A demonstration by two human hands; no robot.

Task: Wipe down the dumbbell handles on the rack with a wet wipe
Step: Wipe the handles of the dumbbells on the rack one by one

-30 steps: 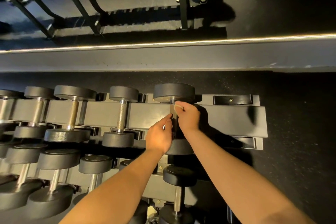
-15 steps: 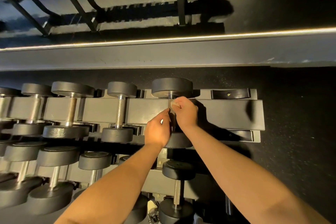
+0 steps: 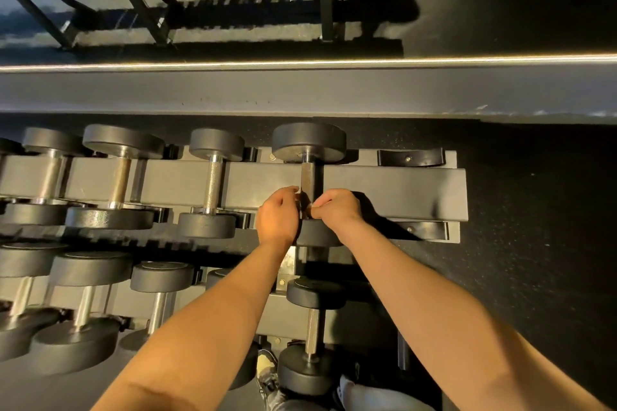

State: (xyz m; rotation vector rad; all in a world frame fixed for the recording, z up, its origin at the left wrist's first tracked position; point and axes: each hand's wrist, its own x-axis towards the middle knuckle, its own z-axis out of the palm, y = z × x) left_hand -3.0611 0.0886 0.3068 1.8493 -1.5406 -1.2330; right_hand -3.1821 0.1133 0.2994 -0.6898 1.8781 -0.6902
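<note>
The two-tier rack (image 3: 400, 183) carries rows of dumbbells in its cradles. The rightmost dumbbell (image 3: 309, 142) of the far tier lies just left of a black cradle (image 3: 412, 157). At the near end of its handle (image 3: 309, 177), the left hand (image 3: 278, 215) and right hand (image 3: 337, 207) curl their fingers tightly round the bar; the wet wipe cannot be made out between them.

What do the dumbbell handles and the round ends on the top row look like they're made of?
Handle: bare steel by its look, silvery with a dull shine and a fine grainy texture, likely knurling. Round end: matte dark grey with no glare; rubber or a coated casting, can't tell which. Rack rail: smooth black, probably painted metal.
</note>
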